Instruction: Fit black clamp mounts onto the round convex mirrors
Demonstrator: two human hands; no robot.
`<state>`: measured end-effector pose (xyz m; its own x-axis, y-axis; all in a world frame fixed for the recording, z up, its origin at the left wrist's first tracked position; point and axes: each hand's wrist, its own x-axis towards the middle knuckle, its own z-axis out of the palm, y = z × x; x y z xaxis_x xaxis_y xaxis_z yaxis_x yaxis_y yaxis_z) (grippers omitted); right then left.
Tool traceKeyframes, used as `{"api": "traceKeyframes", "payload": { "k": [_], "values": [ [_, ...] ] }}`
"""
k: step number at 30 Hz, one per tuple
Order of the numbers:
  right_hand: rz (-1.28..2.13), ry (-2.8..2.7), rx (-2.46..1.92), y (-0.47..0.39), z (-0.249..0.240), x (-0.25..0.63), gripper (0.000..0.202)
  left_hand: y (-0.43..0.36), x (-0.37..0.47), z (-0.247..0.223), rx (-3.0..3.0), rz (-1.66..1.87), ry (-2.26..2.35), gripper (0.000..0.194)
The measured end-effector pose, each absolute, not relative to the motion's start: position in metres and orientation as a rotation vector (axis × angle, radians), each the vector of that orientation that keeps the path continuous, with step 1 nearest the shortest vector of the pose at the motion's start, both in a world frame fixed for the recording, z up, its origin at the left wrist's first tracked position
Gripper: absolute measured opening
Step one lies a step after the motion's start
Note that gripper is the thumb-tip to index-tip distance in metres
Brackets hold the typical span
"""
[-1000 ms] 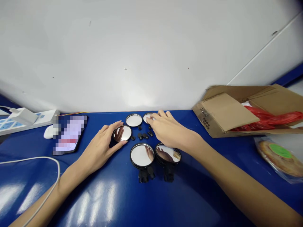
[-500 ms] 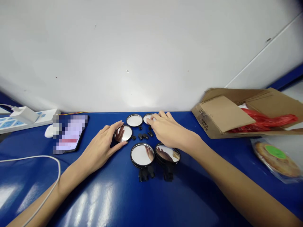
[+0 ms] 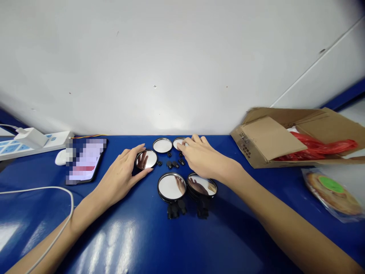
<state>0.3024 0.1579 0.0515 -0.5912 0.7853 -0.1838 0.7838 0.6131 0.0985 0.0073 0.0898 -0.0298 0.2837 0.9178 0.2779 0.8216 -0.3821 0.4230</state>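
My left hand (image 3: 121,175) curls round the left edge of a small round mirror (image 3: 146,159), thumb at its near side and fingers at its far side. The mirror lies face up with a thin black rim and a small black stub. At the back, my right hand (image 3: 199,154) has its fingers on another round mirror (image 3: 179,143), partly covering it. Beside that one lies a third mirror (image 3: 162,145). Small black joint pieces (image 3: 172,164) lie between the hands. Nearer to me are two mirror stacks (image 3: 172,186) (image 3: 202,185) with black pieces in front.
A cardboard box (image 3: 265,140) holding a red plastic bag (image 3: 319,146) stands at the right, with a wrapped round pastry (image 3: 332,192) before it. At the left lie a phone (image 3: 88,160), a white case (image 3: 64,156), a power strip (image 3: 58,140) and a white cable (image 3: 69,194).
My left hand and its mirror have shifted slightly to the left and away from me. My right hand stays on the back mirror, almost unmoved.
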Motion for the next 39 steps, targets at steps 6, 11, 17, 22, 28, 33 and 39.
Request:
{"api": "traceKeyframes", "payload": {
  "k": [6, 11, 17, 22, 28, 33, 39],
  "values": [
    [0.015, 2.630, 1.299, 0.157, 0.051, 0.303, 0.051, 0.091, 0.008, -0.031, 2.345, 0.705, 1.617, 0.072],
    [0.014, 2.630, 1.306, 0.158, 0.050, 0.303, 0.051, 0.092, 0.008, -0.033, 2.349, 0.710, 1.623, 0.073],
    [-0.008, 2.646, 1.313, 0.161, 0.047, 0.305, 0.050, 0.093, 0.007, -0.035, 2.364, 0.711, 1.624, 0.074],
    [-0.010, 2.683, 1.311, 0.162, 0.044, 0.306, 0.047, 0.092, 0.007, -0.035, 2.370, 0.706, 1.630, 0.073],
    [-0.015, 2.710, 1.312, 0.164, 0.042, 0.308, 0.047, 0.092, 0.007, -0.035, 2.370, 0.709, 1.633, 0.074],
    [-0.039, 2.700, 1.326, 0.163, 0.046, 0.308, 0.046, 0.092, 0.007, -0.035, 2.374, 0.707, 1.633, 0.075],
    [-0.090, 2.658, 1.360, 0.161, 0.053, 0.305, 0.049, 0.091, 0.007, -0.035, 2.374, 0.694, 1.634, 0.076]
  ]
}}
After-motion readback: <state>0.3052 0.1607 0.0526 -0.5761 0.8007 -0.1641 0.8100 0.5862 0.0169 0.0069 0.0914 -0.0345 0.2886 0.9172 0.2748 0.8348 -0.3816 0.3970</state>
